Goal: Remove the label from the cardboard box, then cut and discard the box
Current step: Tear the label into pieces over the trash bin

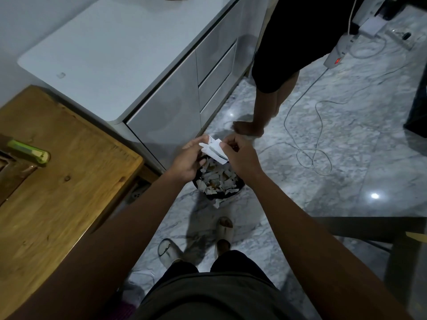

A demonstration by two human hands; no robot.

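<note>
Both my hands are held out over a small black bin (238,191) on the floor. My left hand (189,161) and my right hand (240,155) pinch a crumpled white label piece (213,150) between them, directly above the bin. The bin holds several torn white paper scraps. At the left edge, on the wooden table (69,181), lies a green utility knife (30,151), with a corner of the brown cardboard box (4,162) beside it.
A grey cabinet (175,98) with drawers stands behind the bin. Another person's bare legs (265,105) stand just beyond the bin. Cables (316,155) and a power strip (335,55) lie on the marble floor to the right. My slippered feet (224,232) are below the bin.
</note>
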